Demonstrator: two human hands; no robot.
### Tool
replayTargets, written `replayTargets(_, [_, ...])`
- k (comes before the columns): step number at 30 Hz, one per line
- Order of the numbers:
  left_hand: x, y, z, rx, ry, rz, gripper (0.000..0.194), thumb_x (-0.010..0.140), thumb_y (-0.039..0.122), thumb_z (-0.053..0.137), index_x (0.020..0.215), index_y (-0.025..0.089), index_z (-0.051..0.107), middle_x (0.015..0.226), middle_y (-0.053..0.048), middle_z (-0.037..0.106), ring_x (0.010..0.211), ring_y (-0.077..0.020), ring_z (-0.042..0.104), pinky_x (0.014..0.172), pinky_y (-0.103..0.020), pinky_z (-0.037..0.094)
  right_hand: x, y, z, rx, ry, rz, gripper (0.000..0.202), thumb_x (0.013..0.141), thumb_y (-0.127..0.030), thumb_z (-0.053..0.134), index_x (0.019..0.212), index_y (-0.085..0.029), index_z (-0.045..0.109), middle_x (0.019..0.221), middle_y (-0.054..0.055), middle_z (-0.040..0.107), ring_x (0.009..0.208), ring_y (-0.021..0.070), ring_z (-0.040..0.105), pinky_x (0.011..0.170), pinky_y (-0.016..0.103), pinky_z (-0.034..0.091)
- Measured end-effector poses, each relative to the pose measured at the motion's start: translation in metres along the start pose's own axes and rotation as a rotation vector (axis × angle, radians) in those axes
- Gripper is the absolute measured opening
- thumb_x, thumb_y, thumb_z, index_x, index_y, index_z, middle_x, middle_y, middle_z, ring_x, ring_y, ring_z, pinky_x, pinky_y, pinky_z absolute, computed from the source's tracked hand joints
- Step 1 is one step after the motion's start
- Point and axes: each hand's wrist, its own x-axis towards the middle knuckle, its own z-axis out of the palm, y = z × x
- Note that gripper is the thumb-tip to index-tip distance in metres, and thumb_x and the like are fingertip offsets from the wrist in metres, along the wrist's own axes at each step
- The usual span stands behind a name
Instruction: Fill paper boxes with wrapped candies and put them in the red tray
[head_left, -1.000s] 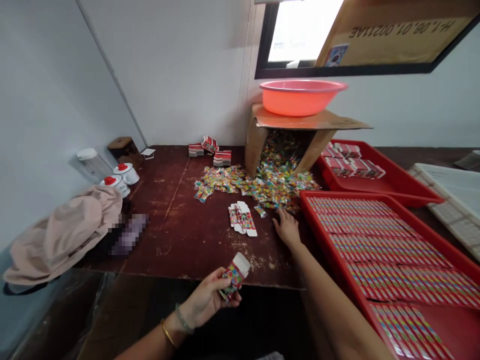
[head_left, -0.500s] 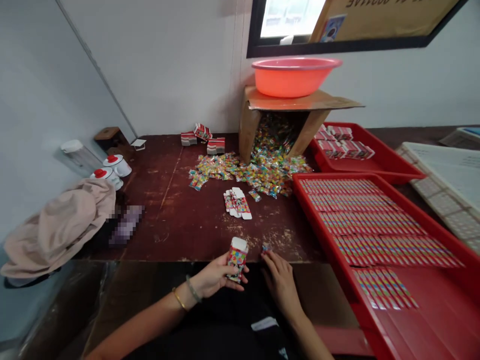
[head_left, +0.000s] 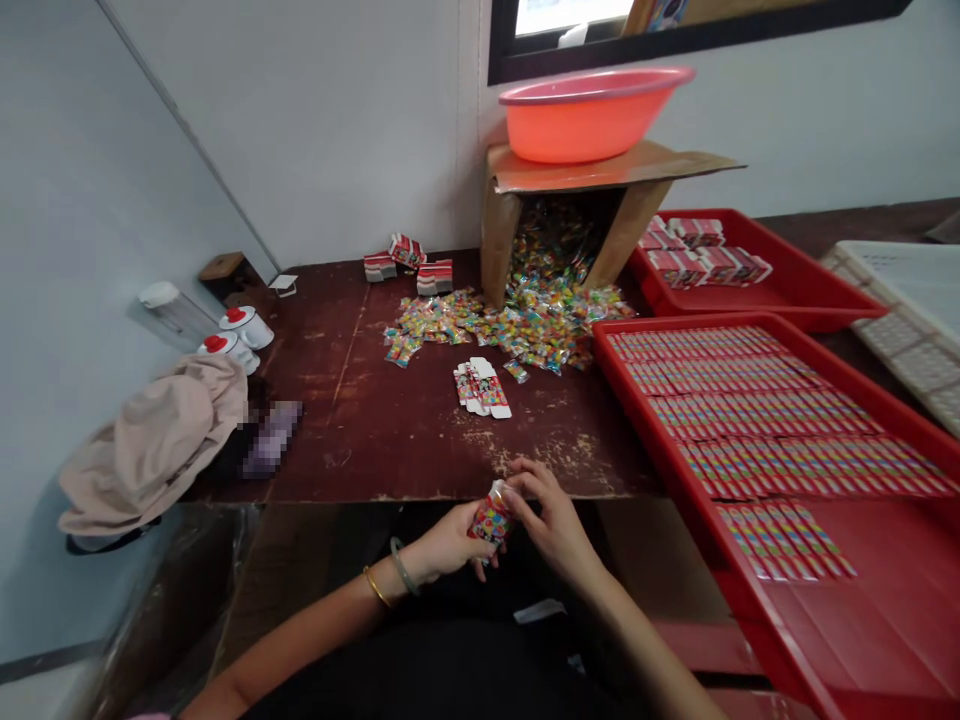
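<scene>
Red printed box (head_left: 491,526), held in the left hand (head_left: 451,542); the right hand (head_left: 553,518), grip unclear, meets its top, apparently filling it; steadiness seems needed next.

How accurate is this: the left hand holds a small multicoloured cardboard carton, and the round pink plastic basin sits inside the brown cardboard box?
One slip: the head view shows the basin atop the box, not inside. The left hand does hold the carton.

basin (head_left: 589,130) on carton (head_left: 498,240) | packets (head_left: 536,330) before carton | tray (head_left: 870,630) right of packets
</scene>
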Motion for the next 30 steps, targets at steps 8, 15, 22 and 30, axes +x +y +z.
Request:
replayTargets(8, [-0.003, -0.003, 0.007, -0.088, 0.069, 0.042, 0.045, 0.071, 0.034, 0.068, 0.107, 0.014, 0.053, 0.075, 0.000, 0.056, 0.060, -0.0107, 0.057, 0.044, -0.018, 0.046, -0.009, 0.002, 0.016, -0.007, 0.234, 0.026, 0.025, 0.087, -0.039, 0.053, 0.073, -0.020, 0.062, 0.113, 0.011, 0.060, 0.109, 0.0255, 0.054, 0.094, 0.043, 0.041])
replayTargets(15, [-0.003, -0.003, -0.001, 0.077, 0.033, 0.043, 0.049, 0.075, 0.046, 0.065, 0.110, 0.014, 0.055, 0.075, 0.000, 0.055, 0.058, -0.0085, 0.053, 0.042, -0.016, 0.042, -0.006, 0.002, -0.015, -0.379, 0.009, -0.265, 0.013, 0.086, -0.029, 0.058, 0.086, -0.028, 0.071, 0.124, 0.005, 0.060, 0.121, 0.0289, 0.046, 0.105, 0.055, 0.024])
replayTargets(22, [0.002, 0.013, 0.002, -0.028, 0.109, 0.024, 0.072, 0.080, 0.072, 0.033, 0.092, 0.007, 0.063, 0.070, -0.008, 0.060, 0.056, -0.0140, 0.056, 0.039, -0.020, 0.041, -0.013, -0.006, -0.013, 0.374, -0.031, 0.248, 0.027, 0.085, -0.041, 0.058, 0.104, -0.025, 0.067, 0.111, 0.007, 0.063, 0.091, 0.0204, 0.061, 0.082, 0.036, 0.050])
replayTargets(30, [0.005, 0.018, -0.003, 0.090, -0.012, 0.029, 0.057, 0.079, 0.060, 0.045, 0.094, 0.009, 0.066, 0.076, -0.009, 0.064, 0.063, -0.0158, 0.057, 0.044, -0.021, 0.042, -0.021, -0.004, -0.003, 1.024, -0.312, 0.738, 0.029, 0.068, -0.027, 0.073, 0.094, -0.021, 0.064, 0.082, 0.000, 0.065, 0.061, 0.0096, 0.060, 0.059, 0.022, 0.051])
